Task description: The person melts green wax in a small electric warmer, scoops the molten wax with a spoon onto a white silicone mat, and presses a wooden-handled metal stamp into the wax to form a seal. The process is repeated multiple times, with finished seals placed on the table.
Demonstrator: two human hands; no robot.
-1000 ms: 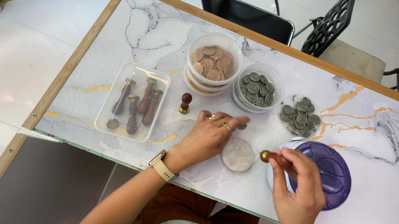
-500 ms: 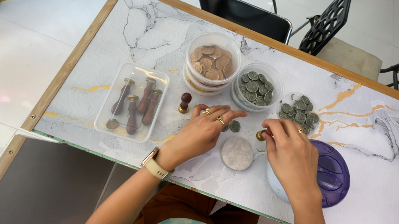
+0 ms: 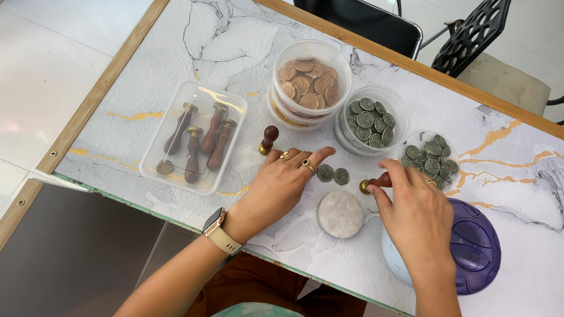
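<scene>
My right hand [image 3: 416, 216] grips a small wooden-handled stamp [image 3: 371, 184] with a brass head, held low over the marble table [image 3: 533, 177]. Just left of it lie two green wax seals [image 3: 333, 175]. My left hand [image 3: 282, 184] rests flat on the table with its fingertips beside those seals, holding nothing. Another upright stamp [image 3: 268, 139] stands by the left fingers. A white round pad [image 3: 340, 214] sits between my hands.
A clear tray [image 3: 192, 137] holds several stamps at the left. A tub of brown seals [image 3: 308, 84], a tub of green seals [image 3: 370, 119] and a lid of green seals [image 3: 431, 158] stand behind. A purple-lidded container [image 3: 473, 248] is under my right wrist.
My right hand has carried the stamp from over the purple container up and left, to beside the two green seals. My left hand has stayed nearly still.
</scene>
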